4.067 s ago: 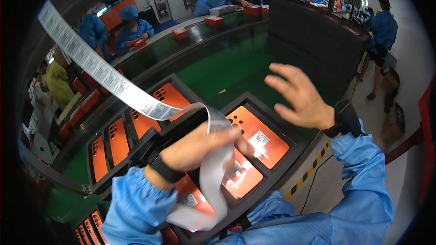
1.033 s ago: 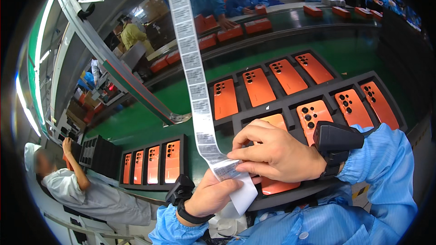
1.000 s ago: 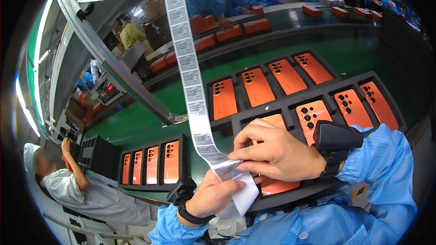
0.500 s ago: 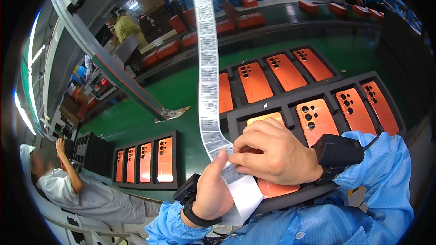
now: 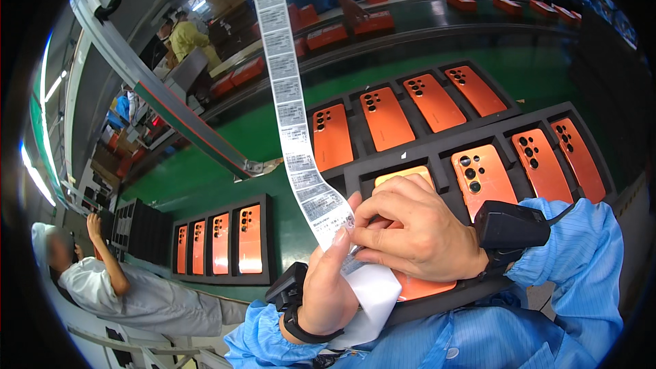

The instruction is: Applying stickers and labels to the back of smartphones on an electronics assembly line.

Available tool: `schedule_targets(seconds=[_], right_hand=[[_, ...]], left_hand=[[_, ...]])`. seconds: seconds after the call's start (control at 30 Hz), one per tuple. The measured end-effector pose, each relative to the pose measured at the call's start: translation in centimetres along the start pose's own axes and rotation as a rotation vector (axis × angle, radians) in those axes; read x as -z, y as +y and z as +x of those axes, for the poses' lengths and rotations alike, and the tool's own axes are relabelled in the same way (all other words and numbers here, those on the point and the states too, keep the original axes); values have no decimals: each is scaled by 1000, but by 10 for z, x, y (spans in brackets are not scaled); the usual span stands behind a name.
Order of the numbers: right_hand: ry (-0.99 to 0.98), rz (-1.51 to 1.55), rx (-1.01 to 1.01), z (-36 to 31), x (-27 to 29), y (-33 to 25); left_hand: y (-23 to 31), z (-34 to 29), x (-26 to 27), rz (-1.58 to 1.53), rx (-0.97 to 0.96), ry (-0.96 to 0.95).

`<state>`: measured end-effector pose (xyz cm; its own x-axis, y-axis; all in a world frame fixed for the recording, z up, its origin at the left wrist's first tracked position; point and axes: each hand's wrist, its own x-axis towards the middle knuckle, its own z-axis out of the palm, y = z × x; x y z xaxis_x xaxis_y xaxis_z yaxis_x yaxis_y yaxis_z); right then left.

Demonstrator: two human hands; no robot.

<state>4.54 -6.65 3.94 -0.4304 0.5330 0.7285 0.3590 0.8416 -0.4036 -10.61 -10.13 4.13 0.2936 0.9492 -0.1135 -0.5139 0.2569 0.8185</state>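
Head: trays (image 5: pixel 437 154) hold orange phones (image 5: pixel 387 117).

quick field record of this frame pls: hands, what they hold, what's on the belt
left hand: holds the label strip from below, thumb up along its edge
right hand: fingertips pinching a label at the strip's lower end
strip: long, white, runs up out of the top of the picture
under the hands: orange phone, partly hidden, in a black tray
same tray: three more orange phones, backs up
far tray: four orange phones
left tray: four orange phones
surface: green belt
wrists: black devices strapped on both
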Motion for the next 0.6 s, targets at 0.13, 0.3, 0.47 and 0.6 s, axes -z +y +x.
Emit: schedule_targets(seconds=[0.13,0.3,0.47,0.6], right_hand=[[38,29,11,-1,1,1],[1,59,40,-2,2,5],[16,38,106,-2,2,6],[32,-3,171,-2,2,5]], left_hand=[[1,1,5,-90,57,-53],[-2,2,0,57,-66,-5],[-9,0,5,160,-173,8],[-12,1,8,157,-213,2]])
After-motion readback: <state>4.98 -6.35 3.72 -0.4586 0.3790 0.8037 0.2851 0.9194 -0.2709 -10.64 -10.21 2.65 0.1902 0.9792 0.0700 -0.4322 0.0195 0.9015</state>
